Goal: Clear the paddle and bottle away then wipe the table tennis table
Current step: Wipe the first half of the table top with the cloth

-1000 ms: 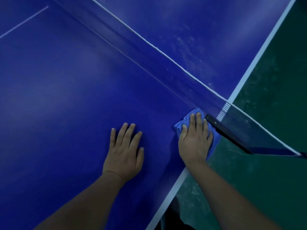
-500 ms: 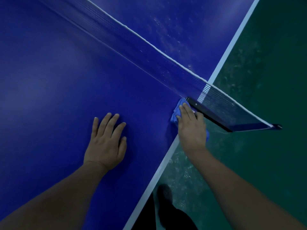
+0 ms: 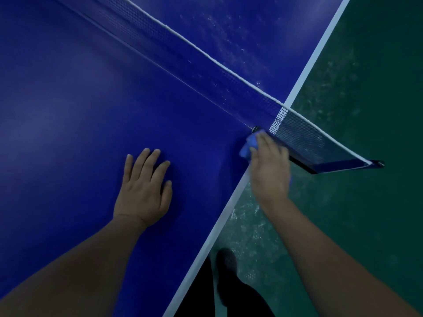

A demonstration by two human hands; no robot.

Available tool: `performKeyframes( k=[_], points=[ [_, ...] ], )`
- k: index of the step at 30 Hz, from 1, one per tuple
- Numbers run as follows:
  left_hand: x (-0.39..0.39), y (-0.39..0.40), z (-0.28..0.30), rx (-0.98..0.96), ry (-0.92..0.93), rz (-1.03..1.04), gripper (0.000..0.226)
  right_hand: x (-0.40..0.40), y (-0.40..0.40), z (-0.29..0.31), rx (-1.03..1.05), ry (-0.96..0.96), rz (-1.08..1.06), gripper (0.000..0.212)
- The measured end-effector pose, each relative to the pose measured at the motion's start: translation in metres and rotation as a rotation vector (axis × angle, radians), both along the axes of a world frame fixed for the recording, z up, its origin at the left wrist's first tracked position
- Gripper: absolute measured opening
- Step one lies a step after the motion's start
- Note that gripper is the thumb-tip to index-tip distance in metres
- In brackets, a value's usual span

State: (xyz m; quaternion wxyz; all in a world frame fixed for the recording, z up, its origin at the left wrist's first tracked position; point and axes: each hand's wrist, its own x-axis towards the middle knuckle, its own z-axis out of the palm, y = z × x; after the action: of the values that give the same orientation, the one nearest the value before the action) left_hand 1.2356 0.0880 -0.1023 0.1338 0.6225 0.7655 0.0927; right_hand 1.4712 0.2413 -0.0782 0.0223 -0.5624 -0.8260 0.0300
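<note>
Right hand point(image 3: 270, 170) presses a blue cloth point(image 3: 248, 146) onto the desk point(image 3: 68, 110) corner beside the net point(image 3: 304, 136), fingers together on it, while the left hand point(image 3: 143, 191) lies flat, fingers apart, as a brace.

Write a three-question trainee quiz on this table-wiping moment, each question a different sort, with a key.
1. True or false: the left hand holds the blue cloth.
2. Where is the cloth being pressed?
A. mid-table
B. at the table edge beside the net clamp
C. on the green floor
3. Fill in: white specks show on the table tennis table on the ___ side of the net.

Key: 1 false, it lies flat on the table; the right hand presses the cloth. 2 B. 3 far.
</note>
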Motion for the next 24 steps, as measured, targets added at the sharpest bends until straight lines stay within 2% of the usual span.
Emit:
performKeyframes(
  k=[3,7,8,10,12,16,19,22,24],
  points=[
    [0.001,0.001,-0.001,0.0,0.012,0.0,0.056,0.006,0.009,-0.018,-0.217,-0.194,0.016,0.045],
    [0.0,0.0,-0.002,0.008,0.022,0.003,0.057,0.052,-0.008,-0.005,-0.224,-0.43,-0.126,0.038],
    [0.001,0.0,-0.002,0.011,0.021,0.003,0.057,0.061,-0.018,-0.003,-0.192,-0.389,-0.136,0.035],
    [0.0,0.001,-0.003,0.02,0.025,0.008,0.056,0.059,-0.027,0.0,-0.129,-0.141,-0.14,0.028],
    [0.001,0.001,-0.004,0.02,0.034,0.0,0.056,0.036,-0.019,-0.001,0.034,0.045,-0.058,0.027],
    [0.001,0.0,-0.006,0.025,0.057,-0.008,0.056,-0.003,0.004,-0.012,-0.115,-0.104,0.085,0.045],
    [0.002,-0.001,-0.006,0.031,0.07,-0.007,0.057,0.028,0.003,-0.02,-0.179,-0.192,-0.052,0.049],
    [0.003,-0.001,-0.006,0.051,0.075,0.006,0.056,0.061,-0.019,-0.015,-0.14,-0.059,-0.106,0.025],
    [0.003,-0.001,-0.007,0.071,0.066,0.016,0.055,0.067,-0.026,-0.015,-0.047,0.128,-0.027,0.023]
  ],
)
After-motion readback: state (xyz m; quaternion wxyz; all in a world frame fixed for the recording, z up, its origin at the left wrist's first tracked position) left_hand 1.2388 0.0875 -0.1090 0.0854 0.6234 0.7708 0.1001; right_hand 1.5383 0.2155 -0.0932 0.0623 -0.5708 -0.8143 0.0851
